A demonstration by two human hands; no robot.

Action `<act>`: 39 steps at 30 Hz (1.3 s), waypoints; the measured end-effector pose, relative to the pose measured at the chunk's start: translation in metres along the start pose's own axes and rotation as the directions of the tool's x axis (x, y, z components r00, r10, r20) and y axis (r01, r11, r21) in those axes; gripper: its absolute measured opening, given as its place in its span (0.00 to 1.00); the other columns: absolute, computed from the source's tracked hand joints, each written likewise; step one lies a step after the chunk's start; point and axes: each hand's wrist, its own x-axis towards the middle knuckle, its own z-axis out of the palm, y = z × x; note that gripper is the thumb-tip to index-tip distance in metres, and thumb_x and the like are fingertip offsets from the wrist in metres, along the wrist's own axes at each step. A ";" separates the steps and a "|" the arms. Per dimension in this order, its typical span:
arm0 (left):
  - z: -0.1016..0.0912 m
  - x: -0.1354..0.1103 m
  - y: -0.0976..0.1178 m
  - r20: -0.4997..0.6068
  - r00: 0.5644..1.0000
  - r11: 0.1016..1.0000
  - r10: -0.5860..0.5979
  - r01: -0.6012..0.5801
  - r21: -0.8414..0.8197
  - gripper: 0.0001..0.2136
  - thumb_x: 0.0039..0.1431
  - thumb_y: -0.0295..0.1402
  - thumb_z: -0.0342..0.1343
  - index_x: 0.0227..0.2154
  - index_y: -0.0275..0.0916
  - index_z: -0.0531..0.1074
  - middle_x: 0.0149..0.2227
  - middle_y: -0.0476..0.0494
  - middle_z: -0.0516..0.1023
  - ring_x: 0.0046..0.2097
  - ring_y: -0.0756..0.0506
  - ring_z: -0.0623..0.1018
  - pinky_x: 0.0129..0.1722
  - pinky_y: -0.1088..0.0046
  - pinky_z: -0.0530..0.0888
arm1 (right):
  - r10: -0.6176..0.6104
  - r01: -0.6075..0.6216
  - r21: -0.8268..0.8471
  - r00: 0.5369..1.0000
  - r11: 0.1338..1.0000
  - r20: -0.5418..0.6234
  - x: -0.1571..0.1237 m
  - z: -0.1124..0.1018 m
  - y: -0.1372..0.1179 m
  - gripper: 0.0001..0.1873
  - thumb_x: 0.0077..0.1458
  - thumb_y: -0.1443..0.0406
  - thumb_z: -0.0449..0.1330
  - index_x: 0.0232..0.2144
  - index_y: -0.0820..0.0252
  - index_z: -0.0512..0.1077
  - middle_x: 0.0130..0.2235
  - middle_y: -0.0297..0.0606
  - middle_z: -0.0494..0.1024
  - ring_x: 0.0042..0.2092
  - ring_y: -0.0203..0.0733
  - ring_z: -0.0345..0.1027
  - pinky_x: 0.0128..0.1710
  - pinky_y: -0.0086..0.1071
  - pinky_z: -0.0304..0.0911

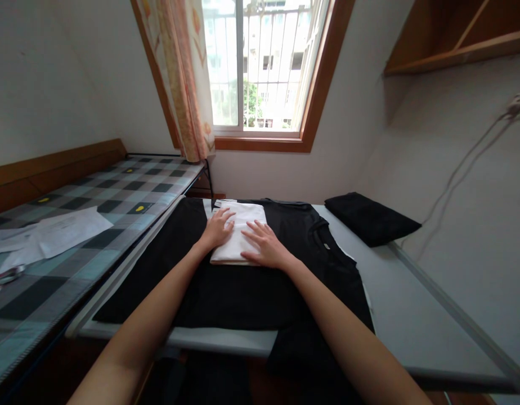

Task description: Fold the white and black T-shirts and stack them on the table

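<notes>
A folded white cloth (234, 248), perhaps a garment, rests on a black T-shirt (243, 298) that is spread over a white table (412, 315). On the cloth's left side lies my left hand (218, 227), fingers spread. My right hand (266, 245) is flat on its right side, also with fingers apart. Neither hand grips anything. The shirt's collar (323, 230) points right, and one sleeve hangs over the table's front edge.
A folded black cloth (370, 219) sits at the table's back right, by the wall. Left of the table is a bed with a checked mattress (95, 197) and papers (61, 233) on it. A cable (458, 169) hangs along the right wall, below a wooden shelf (462, 59).
</notes>
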 end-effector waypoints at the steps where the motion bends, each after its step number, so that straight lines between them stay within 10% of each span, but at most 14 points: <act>1: 0.005 0.001 -0.003 0.055 0.998 1.000 0.015 -0.015 -0.009 0.19 0.64 0.37 0.45 0.55 0.42 0.70 0.63 0.41 0.63 0.65 0.38 0.59 0.62 0.53 0.59 | -0.034 0.034 -0.004 0.998 0.999 0.053 -0.001 -0.002 -0.003 0.40 0.53 0.44 0.59 0.63 0.55 0.62 0.68 0.47 0.52 0.69 0.57 0.36 0.65 0.55 0.36; 9: 0.021 0.005 -0.015 0.087 0.996 0.997 0.001 0.006 -0.078 0.20 0.64 0.34 0.45 0.56 0.36 0.69 0.63 0.36 0.64 0.66 0.40 0.58 0.65 0.59 0.55 | -0.043 0.045 -0.005 0.983 0.999 0.180 -0.006 -0.005 -0.002 0.43 0.50 0.49 0.64 0.64 0.55 0.58 0.68 0.49 0.49 0.69 0.60 0.31 0.65 0.57 0.33; 16: 0.012 0.001 -0.011 -0.091 0.971 0.975 -0.219 0.221 0.013 0.19 0.61 0.40 0.50 0.52 0.36 0.71 0.54 0.31 0.69 0.56 0.37 0.71 0.57 0.60 0.65 | -0.117 0.115 0.030 0.990 0.993 0.074 -0.008 -0.019 -0.010 0.13 0.47 0.66 0.67 0.37 0.55 0.71 0.58 0.44 0.62 0.65 0.54 0.48 0.63 0.56 0.41; 29: 0.008 0.010 -0.022 -0.036 0.886 0.801 -0.462 0.399 -0.447 0.14 0.55 0.32 0.57 0.44 0.36 0.71 0.25 0.49 0.73 0.28 0.47 0.75 0.34 0.72 0.71 | -0.113 0.114 0.001 0.976 0.993 0.189 -0.007 -0.032 -0.017 0.09 0.47 0.76 0.60 0.29 0.58 0.73 0.45 0.41 0.69 0.48 0.46 0.61 0.50 0.39 0.57; 39: -0.007 0.005 -0.020 0.086 0.917 0.914 -0.390 0.397 -0.090 0.23 0.56 0.46 0.56 0.51 0.40 0.68 0.40 0.37 0.79 0.44 0.36 0.78 0.43 0.64 0.72 | -0.061 0.109 -0.165 0.961 0.980 0.270 -0.005 -0.029 -0.026 0.08 0.50 0.68 0.60 0.36 0.58 0.71 0.37 0.39 0.74 0.40 0.43 0.67 0.40 0.32 0.56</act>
